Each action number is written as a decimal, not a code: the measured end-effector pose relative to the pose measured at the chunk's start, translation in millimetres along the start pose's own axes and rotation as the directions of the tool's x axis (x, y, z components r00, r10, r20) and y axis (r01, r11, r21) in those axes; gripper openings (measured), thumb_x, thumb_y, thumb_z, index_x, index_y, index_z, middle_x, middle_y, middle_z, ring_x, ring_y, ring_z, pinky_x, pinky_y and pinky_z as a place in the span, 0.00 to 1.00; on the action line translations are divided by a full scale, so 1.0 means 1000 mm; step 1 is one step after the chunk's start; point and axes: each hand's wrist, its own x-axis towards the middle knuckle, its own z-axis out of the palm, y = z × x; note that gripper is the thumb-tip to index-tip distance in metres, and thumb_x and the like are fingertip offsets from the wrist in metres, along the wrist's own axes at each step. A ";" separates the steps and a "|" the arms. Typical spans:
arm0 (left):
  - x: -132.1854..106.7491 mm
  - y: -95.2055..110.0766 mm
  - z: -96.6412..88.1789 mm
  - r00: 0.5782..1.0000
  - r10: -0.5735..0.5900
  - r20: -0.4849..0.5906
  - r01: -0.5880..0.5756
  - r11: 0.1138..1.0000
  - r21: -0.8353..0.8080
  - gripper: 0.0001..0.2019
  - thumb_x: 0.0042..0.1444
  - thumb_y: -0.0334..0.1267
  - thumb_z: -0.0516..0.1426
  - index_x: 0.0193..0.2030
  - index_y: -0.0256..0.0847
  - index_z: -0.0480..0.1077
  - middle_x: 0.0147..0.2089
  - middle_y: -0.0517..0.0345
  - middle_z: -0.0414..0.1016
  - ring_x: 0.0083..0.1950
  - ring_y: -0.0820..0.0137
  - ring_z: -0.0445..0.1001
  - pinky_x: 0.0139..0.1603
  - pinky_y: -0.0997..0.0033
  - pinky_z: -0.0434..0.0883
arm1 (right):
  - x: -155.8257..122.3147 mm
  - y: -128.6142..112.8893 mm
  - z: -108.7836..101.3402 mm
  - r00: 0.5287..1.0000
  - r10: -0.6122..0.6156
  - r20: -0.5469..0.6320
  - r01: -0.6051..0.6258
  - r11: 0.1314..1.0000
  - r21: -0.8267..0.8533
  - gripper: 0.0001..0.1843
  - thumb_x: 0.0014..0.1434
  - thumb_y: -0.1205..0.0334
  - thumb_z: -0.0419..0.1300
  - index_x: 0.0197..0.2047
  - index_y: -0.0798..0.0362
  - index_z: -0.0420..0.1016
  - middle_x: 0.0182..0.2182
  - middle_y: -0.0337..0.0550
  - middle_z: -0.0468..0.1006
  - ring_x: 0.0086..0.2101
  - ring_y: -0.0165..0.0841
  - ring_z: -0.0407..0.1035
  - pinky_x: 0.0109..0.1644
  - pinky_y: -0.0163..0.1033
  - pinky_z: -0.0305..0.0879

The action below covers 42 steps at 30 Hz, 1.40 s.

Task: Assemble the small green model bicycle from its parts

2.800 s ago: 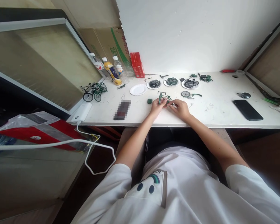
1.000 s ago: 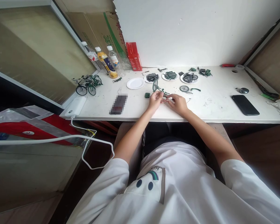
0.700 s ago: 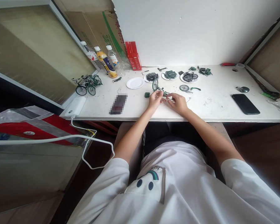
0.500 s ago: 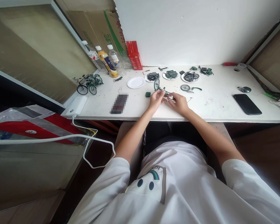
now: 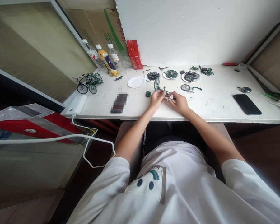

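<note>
My left hand (image 5: 156, 99) is closed on a partly built toy bicycle (image 5: 156, 84), whose spoked front wheel stands up beyond the fingers. Most of its green frame is hidden by the hands. Close beside it, my right hand (image 5: 179, 102) has its fingers pinched round a thin rod-like thing (image 5: 189, 100); its end shows past the knuckles, but its kind is unclear. A small green block-shaped part (image 5: 148, 93) lies left of my left hand. Beyond the right hand are a loose spoked wheel (image 5: 185, 87) and a curved green part (image 5: 197, 88).
Plates of black parts (image 5: 153, 76), green parts (image 5: 171, 74) and wheels (image 5: 191, 77) line the back, beside a bare white plate (image 5: 136, 82). Finished-looking toy bicycles (image 5: 90, 83) and bottles (image 5: 106, 60) stand left. A black phone (image 5: 247, 104) lies right; a white cable (image 5: 93, 136) hangs left.
Both hands stay almost in place, still holding the toy bicycle and the thin rod-like thing. The view has shifted very slightly.
</note>
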 end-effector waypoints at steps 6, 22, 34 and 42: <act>0.002 -0.003 0.000 1.000 0.015 0.001 -0.015 1.000 0.000 0.26 0.59 0.61 0.71 0.43 0.40 0.72 0.38 0.57 0.80 0.31 0.73 0.80 0.29 0.76 0.70 | 0.000 -0.005 -0.003 0.998 0.031 0.048 -0.031 0.999 0.012 0.16 0.68 0.51 0.57 0.52 0.51 0.76 0.35 0.47 0.85 0.29 0.40 0.74 0.38 0.41 0.64; -0.002 -0.001 0.000 0.998 0.059 0.015 -0.059 0.998 0.010 0.27 0.53 0.56 0.76 0.45 0.41 0.72 0.41 0.56 0.81 0.32 0.73 0.82 0.30 0.76 0.71 | 0.000 -0.001 -0.001 0.998 0.046 0.047 -0.046 0.999 0.011 0.18 0.68 0.51 0.57 0.52 0.52 0.78 0.31 0.44 0.83 0.28 0.39 0.72 0.36 0.40 0.60; 0.001 -0.006 -0.001 0.999 0.040 -0.009 -0.040 0.999 0.032 0.25 0.54 0.51 0.77 0.47 0.41 0.73 0.40 0.56 0.82 0.33 0.73 0.81 0.31 0.76 0.72 | 0.001 -0.002 -0.001 0.996 0.044 0.081 -0.044 0.999 -0.007 0.16 0.67 0.52 0.58 0.51 0.50 0.79 0.33 0.47 0.85 0.30 0.42 0.76 0.37 0.41 0.63; -0.001 -0.002 0.000 0.999 0.028 -0.027 -0.028 1.000 0.014 0.23 0.52 0.46 0.78 0.44 0.37 0.75 0.42 0.51 0.84 0.37 0.71 0.83 0.35 0.75 0.76 | 0.000 -0.003 -0.002 0.995 0.056 0.086 -0.056 0.998 0.002 0.15 0.65 0.54 0.59 0.51 0.50 0.78 0.35 0.46 0.86 0.30 0.41 0.75 0.37 0.41 0.62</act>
